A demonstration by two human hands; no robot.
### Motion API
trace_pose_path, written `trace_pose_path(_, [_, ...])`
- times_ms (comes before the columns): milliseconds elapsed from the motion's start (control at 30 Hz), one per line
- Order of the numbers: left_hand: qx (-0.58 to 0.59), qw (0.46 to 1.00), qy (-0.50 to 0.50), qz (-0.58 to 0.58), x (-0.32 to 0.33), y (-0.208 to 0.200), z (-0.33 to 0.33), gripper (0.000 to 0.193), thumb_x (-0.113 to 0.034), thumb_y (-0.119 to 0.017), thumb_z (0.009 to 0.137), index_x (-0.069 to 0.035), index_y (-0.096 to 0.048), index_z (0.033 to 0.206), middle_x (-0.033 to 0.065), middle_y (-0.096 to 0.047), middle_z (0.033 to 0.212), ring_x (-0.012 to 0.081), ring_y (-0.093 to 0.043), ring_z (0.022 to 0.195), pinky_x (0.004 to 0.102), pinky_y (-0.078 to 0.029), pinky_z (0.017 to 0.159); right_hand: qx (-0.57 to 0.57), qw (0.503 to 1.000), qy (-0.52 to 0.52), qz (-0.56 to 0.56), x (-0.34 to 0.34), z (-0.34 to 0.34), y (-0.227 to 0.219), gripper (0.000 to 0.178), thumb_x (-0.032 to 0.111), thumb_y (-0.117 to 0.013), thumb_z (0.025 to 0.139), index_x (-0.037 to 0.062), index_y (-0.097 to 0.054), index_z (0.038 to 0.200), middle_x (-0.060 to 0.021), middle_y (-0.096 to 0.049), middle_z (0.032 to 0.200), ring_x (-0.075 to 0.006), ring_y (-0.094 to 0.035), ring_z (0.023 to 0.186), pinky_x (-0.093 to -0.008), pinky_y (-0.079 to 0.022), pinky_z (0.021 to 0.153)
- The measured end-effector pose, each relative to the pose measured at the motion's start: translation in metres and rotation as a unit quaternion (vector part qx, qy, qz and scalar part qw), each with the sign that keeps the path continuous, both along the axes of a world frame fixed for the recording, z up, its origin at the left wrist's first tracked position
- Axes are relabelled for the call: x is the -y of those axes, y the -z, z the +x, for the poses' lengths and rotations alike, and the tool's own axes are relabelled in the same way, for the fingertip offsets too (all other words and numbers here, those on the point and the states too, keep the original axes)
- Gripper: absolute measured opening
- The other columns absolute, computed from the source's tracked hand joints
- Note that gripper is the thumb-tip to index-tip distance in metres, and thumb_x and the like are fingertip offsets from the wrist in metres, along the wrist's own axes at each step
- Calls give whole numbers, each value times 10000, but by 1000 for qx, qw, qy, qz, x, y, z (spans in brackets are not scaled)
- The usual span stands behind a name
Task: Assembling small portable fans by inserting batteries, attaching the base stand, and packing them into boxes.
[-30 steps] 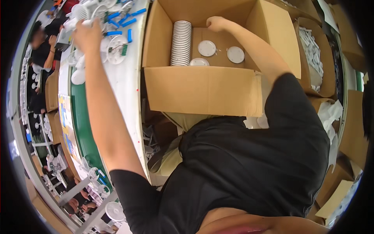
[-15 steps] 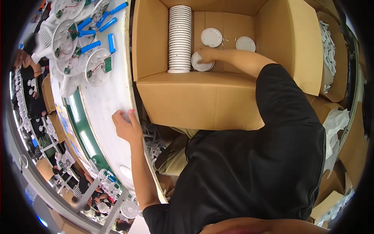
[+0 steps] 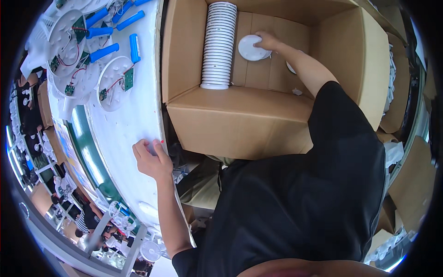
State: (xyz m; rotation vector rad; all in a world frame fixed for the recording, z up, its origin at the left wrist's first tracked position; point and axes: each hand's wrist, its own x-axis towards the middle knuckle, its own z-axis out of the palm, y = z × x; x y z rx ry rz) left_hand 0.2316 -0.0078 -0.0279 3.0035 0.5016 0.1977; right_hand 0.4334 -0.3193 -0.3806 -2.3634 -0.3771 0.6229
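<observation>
White disc (image 3: 249, 48) is clamped by the right hand (image 3: 267, 41); the left hand (image 3: 154, 159) has its grip apart.

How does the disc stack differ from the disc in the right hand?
The stack holds many discs; the held disc is single. The stack shows mostly rims, the held disc its round face. The right hand grips the held disc; no hand touches the stack. Both are white, inside the cardboard box.

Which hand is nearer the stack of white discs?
Right. The right hand is in the box, at a loose disc right of the stack; the left hand is farther, outside, at the white table.
</observation>
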Motion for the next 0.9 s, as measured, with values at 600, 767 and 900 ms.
trace_pose_path(600, [26,999,7,-28,11,15,4,256,-264,-592,839,-53,-570,981,126,-585,930,316,-570,748,383,-460,654,-179,898,-306,-262,274,32,69,666,201,-791,677,190,-582,1309,-105,-651,1188,-279,-646,928,-413,-544,829])
trace_pose_path(767, [43,998,-15,-37,34,12,0,255,-272,-585,838,-68,-554,988,133,-585,929,357,-582,737,420,-460,635,153,835,-474,-235,277,60,80,762,257,-834,638,128,-555,1335,-140,-629,1228,-316,-650,946,-424,-561,794])
trace_pose_path(900, [49,996,-33,-65,49,2,-4,285,-303,-560,863,-61,-539,1010,137,-573,937,360,-580,716,425,-461,632,63,854,-461,-231,273,5,41,730,206,-808,682,89,-532,1347,-160,-626,1228,-328,-638,1015,-415,-550,845])
